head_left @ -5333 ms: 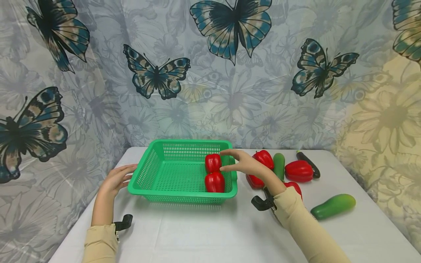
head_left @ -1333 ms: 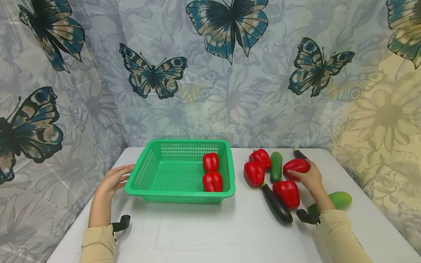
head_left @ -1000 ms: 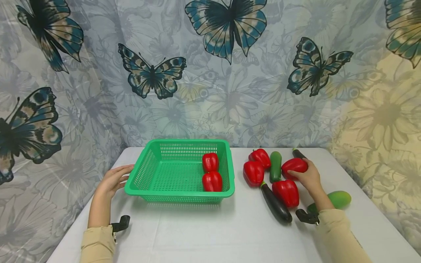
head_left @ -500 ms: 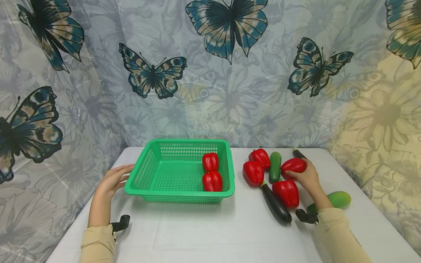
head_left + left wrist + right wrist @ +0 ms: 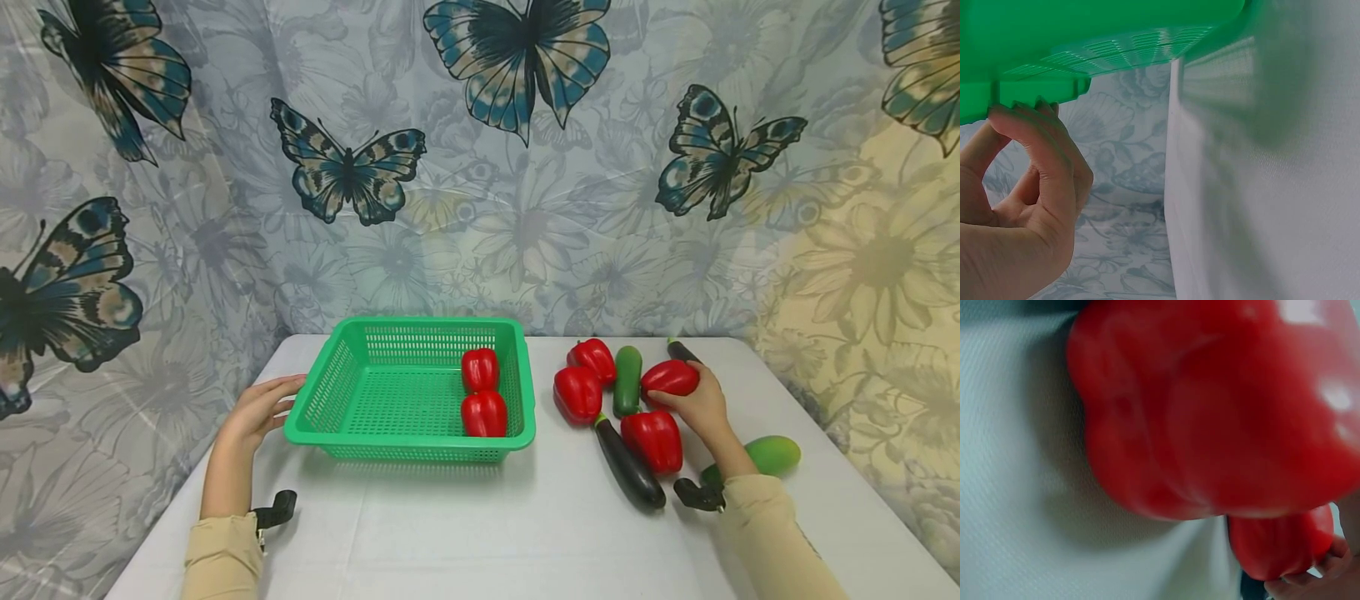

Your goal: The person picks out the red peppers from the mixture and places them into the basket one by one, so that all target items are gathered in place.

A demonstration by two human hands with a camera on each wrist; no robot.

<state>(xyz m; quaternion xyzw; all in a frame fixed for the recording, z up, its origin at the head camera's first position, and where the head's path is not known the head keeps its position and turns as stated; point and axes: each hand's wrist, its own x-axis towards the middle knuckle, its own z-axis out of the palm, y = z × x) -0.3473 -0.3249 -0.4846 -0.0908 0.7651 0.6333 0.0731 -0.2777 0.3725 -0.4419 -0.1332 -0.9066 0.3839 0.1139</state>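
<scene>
My right hand (image 5: 701,404) holds a red bell pepper (image 5: 670,378) at the far right of the table, thumb on its near side and fingers behind. In the right wrist view, the fingers (image 5: 1329,569) curl against this pepper, while a nearer bell pepper (image 5: 1210,412) fills most of the picture. At the left end of a green plastic basket (image 5: 411,443), my left hand (image 5: 255,414) touches the rim with relaxed fingertips. The left wrist view shows them against the rim's edge. Two red bell peppers (image 5: 484,414) sit inside the basket at its right end.
Between basket and right hand lie more red bell peppers (image 5: 578,395), a green cucumber (image 5: 627,381) and a dark eggplant (image 5: 632,467). Another eggplant (image 5: 681,351) lies behind the held pepper. A green, yellowish-tipped vegetable (image 5: 772,455) is partly behind the right wrist. Butterfly-printed cloth hangs behind.
My right hand has gone from over the basket's peppers to the far-right pepper and taken hold of it. That pepper has shifted slightly left. The left hand stays at the rim.
</scene>
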